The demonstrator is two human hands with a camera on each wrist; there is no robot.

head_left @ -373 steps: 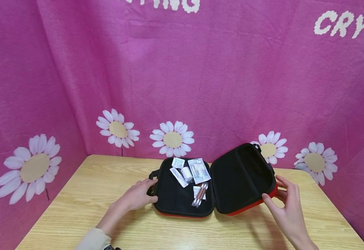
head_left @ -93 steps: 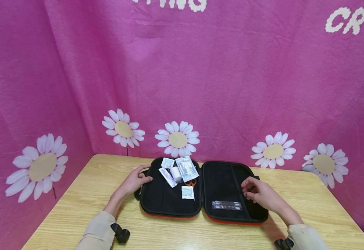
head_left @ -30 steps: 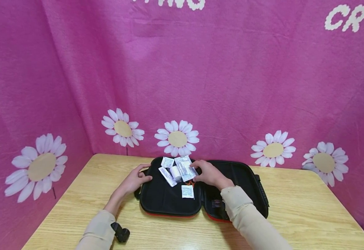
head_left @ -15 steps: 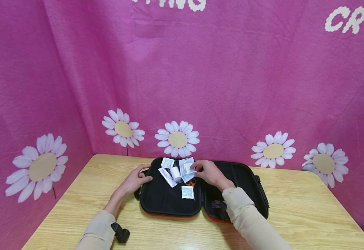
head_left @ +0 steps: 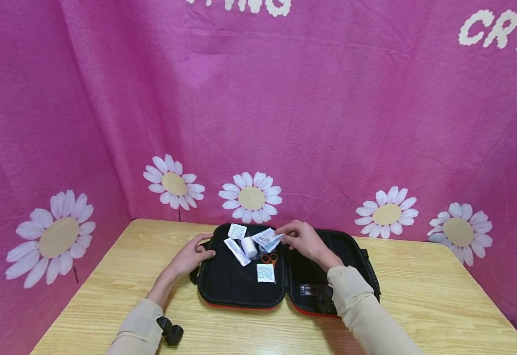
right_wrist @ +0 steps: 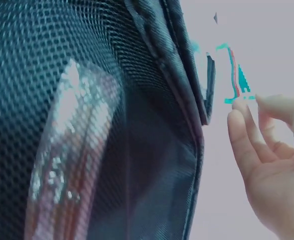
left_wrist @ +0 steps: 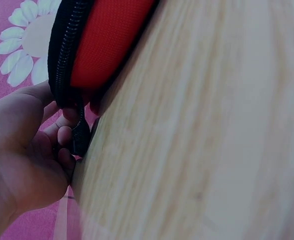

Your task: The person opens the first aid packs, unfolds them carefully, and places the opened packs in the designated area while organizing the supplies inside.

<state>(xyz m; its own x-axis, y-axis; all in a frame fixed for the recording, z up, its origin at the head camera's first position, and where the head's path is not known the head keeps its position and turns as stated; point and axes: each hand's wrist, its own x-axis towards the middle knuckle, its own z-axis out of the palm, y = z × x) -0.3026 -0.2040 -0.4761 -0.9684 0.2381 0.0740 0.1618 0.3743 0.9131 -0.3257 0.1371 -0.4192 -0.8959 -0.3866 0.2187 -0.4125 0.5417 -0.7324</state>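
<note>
A black-lined first aid case (head_left: 236,291) with a red shell lies unfolded on the table. My left hand (head_left: 192,256) holds its left rim by the handle; in the left wrist view, the thumb lies at the zipper edge and fingers curl by the black handle strap (left_wrist: 80,132). Over the hinge side, my right hand (head_left: 306,241) pinches the corner of a clear-and-white flat packet (head_left: 268,239), which tilts up. Beside it sit a white bandage roll (head_left: 249,247), a long packet (head_left: 237,252) and a small packet (head_left: 237,231). Orange-handled scissors (head_left: 269,259) and a square packet (head_left: 265,272) lie nearer.
Behind the mesh of the right half rests a clear pack of swabs (right_wrist: 72,160), partly hidden by my right forearm in the head view. A wooden table (head_left: 152,276) carries the case. Pink cloth (head_left: 285,123) with daisies hangs behind it.
Earlier, the right half was held raised and the swabs lay in the left half; they now lie in the right. My right hand has since moved left and lifted the flat packet's edge.
</note>
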